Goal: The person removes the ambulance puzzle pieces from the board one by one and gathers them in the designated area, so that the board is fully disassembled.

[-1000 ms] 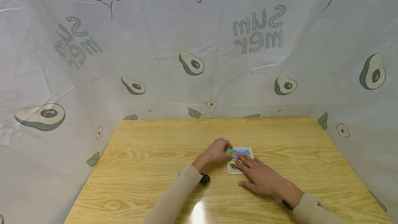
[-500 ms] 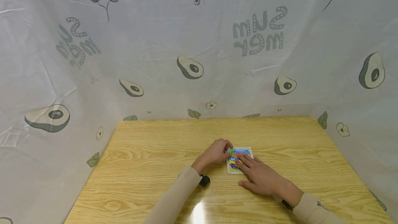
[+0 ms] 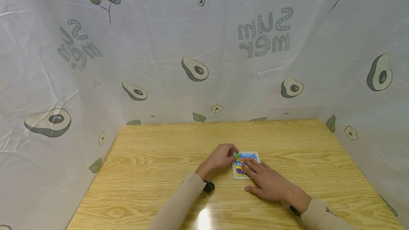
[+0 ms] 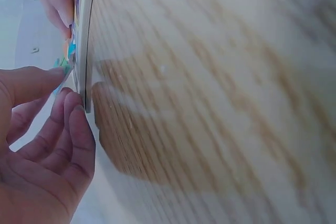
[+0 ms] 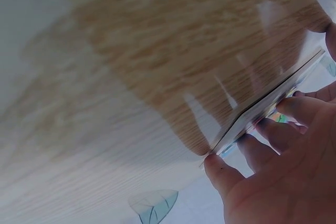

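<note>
A small rectangular jigsaw puzzle (image 3: 239,175) with a bright picture and pale border lies flat on the wooden table. At its upper left corner, my left hand (image 3: 222,156) pinches a thin greenish puzzle piece (image 4: 63,81) between thumb and fingers. The piece stands tilted right at the board's edge in the left wrist view. My right hand (image 3: 271,182) is spread out, its fingertips resting on the puzzle's right part and covering some of the picture. Seen from the right wrist, those fingers touch the puzzle's face and edge (image 5: 273,93).
The wood-grain table (image 3: 153,159) extends around the puzzle on all sides. A pale curtain (image 3: 166,45) printed with avocados hangs behind it and along both sides. Black wrist straps with a dark camera (image 3: 209,186) sit on the forearms.
The head view has shifted slightly. Both hands keep nearly the same places, with only small finger movement of the left hand at the puzzle's corner.
</note>
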`<state>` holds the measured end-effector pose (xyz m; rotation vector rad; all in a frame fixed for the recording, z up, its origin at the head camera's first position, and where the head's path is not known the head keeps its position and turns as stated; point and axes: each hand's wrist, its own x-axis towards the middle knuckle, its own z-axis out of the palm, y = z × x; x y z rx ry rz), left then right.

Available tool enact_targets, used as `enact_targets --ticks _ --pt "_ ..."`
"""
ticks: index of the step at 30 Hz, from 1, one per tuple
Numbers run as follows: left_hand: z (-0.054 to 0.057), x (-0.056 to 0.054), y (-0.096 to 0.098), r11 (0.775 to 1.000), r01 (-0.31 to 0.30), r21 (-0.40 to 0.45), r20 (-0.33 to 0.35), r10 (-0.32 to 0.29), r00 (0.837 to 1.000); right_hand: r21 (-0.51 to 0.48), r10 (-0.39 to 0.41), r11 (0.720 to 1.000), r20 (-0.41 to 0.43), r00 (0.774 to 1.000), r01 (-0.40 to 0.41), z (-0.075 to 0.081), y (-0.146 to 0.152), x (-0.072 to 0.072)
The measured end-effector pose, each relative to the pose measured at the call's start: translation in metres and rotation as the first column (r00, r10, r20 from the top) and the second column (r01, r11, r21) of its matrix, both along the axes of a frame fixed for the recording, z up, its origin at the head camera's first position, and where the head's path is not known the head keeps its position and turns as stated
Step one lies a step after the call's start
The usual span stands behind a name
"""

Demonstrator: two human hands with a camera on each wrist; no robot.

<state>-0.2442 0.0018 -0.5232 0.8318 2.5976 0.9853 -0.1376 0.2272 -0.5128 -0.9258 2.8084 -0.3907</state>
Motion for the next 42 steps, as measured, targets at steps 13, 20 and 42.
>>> enact_targets --ticks 13,20,42 --pt "-0.001 0.004 -0.004 0.993 -0.026 0.115 0.030 0.022 0.999 0.014 0.000 1.000 -0.018 1.000 0.000 -0.002 0.000 0.002" --pt "-0.002 0.013 -0.010 0.983 -0.048 0.176 0.089 0.033 0.995 0.000 -0.011 1.000 -0.019 1.000 0.011 -0.001 -0.008 0.015" --pt "0.004 0.020 -0.021 0.901 -0.233 0.365 0.326 0.111 0.939 0.005 -0.005 1.000 0.002 1.000 0.005 0.008 -0.008 0.018"
